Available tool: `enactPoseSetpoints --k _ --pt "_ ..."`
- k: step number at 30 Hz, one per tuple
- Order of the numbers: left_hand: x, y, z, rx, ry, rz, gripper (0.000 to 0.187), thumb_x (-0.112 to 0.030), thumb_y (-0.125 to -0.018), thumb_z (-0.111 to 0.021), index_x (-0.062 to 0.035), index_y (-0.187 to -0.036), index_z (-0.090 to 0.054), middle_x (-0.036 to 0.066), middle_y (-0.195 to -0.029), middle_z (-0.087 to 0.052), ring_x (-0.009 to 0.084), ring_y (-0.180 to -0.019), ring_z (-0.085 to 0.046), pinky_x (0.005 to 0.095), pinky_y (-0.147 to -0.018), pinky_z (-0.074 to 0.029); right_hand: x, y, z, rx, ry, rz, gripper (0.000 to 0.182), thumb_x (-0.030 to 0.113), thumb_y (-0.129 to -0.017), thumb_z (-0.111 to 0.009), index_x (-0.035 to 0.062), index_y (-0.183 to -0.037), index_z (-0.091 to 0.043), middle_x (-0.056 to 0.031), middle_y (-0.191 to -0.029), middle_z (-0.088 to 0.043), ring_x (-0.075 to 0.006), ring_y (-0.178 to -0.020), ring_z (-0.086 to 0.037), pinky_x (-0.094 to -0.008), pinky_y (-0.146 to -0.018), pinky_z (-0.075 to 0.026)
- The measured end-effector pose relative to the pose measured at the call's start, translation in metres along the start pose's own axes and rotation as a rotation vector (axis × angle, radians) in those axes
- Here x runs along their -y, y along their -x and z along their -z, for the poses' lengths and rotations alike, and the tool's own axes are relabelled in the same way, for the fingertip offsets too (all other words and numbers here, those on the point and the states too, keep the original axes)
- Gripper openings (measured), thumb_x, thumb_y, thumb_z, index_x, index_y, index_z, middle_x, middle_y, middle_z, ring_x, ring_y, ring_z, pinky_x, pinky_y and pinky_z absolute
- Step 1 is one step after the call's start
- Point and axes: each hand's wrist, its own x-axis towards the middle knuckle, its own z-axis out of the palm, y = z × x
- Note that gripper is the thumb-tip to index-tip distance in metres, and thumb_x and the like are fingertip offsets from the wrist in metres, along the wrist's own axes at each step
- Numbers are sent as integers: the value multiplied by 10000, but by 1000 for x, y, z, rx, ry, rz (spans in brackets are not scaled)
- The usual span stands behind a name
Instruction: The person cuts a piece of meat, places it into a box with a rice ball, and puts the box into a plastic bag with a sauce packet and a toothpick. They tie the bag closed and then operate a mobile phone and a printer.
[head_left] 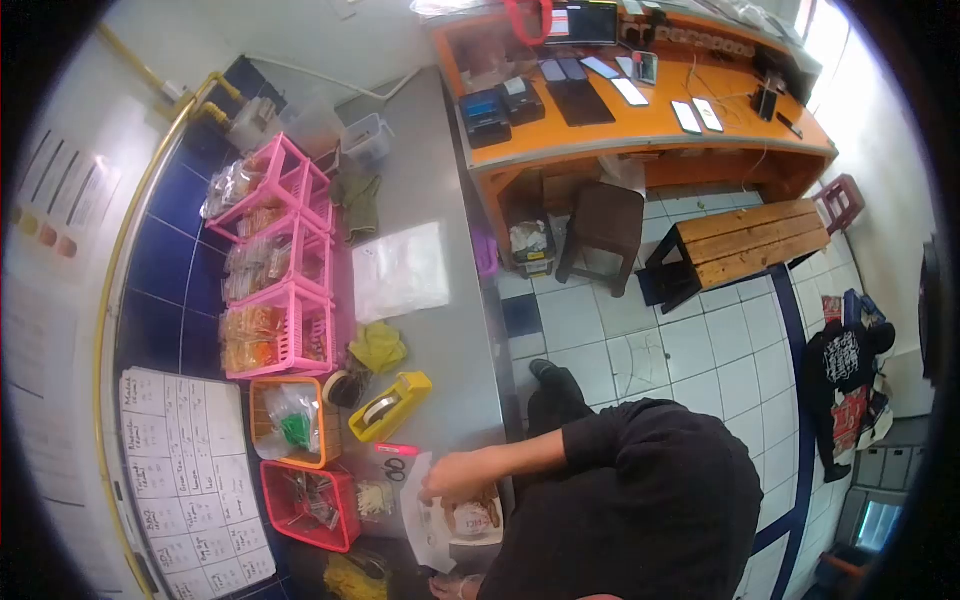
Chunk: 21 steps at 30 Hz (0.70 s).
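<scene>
A white takeaway box [474, 552] stands open on the steel counter, with brown food and a white packet with red print [472, 518] in it. My right hand [462, 478] reaches over the box, its fingers curled together at the raised white flap [424, 530]. At the box's lower corner is my left hand [452, 589], partly cut off by the frame edge, its fingers mostly hidden. Close beside the flap lie a bundle of thin white sticks [375, 500], black-handled scissors [394, 469] and a pink marker [398, 449].
A yellow tape dispenser [392, 408], a yellow cloth [378, 347] and plastic bags [402, 272] lie along the counter [440, 180]. Pink baskets [300, 330], an orange basket [322, 425] and a red basket [350, 510] line the wall. Another person [843, 365] is at far right.
</scene>
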Motion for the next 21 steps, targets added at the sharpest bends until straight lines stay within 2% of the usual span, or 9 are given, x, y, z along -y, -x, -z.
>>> enactPoseSetpoints --k 2,4,8,11,13,17,21 --pt "2 6 -2 -14 13 38 332 -217 -1044 -543 49 -1231 -607 221 -1031 -655 313 -927 -601 418 -862 -477 -3 5 -1 -29 -11 -8 314 337 -912 -664 46 -1024 -618 -205 -923 -676 -417 -888 -672 -526 -747 -532" --pt "15 16 -7 -60 49 93 338 -220 -1043 -542 51 -1235 -605 218 -1041 -655 312 -937 -601 417 -869 -477 5 20 7 -122 -19 -145 304 339 -939 -635 37 -960 -616 -209 -855 -667 -432 -821 -665 -536 -717 -531" --pt "48 36 -21 -152 137 195 351 -227 -1041 -542 53 -1244 -600 211 -1061 -654 309 -956 -601 417 -882 -475 9 37 9 -263 -54 -176 321 348 -981 -598 36 -954 -667 -199 -845 -693 -410 -822 -684 -544 -717 -530" --pt "71 54 -31 -228 218 282 360 -232 -1040 -541 55 -1250 -597 206 -1075 -653 307 -971 -601 416 -891 -474 10 46 5 -280 -42 -179 288 329 -959 -598 48 -899 -622 -188 -832 -676 -418 -804 -662 -525 -696 -528" --pt "86 62 -40 -273 266 324 367 -235 -1039 -541 57 -1254 -595 202 -1085 -653 305 -981 -601 416 -898 -473 5 48 -2 -180 -75 -132 258 328 -935 -626 70 -920 -640 -170 -840 -685 -403 -810 -665 -505 -692 -528" --pt "110 75 -52 -353 363 411 379 -241 -1037 -540 60 -1263 -591 196 -1105 -652 303 -1000 -602 415 -911 -472 14 55 -4 -152 -113 -117 248 334 -880 -707 90 -922 -696 -132 -850 -718 -368 -841 -696 -490 -698 -530" --pt "131 83 -62 -411 466 471 393 -248 -1036 -539 62 -1271 -586 189 -1124 -651 300 -1020 -602 415 -924 -470 5 61 -3 -239 -146 -127 213 307 -843 -735 104 -902 -701 -96 -857 -728 -332 -845 -702 -470 -696 -526"
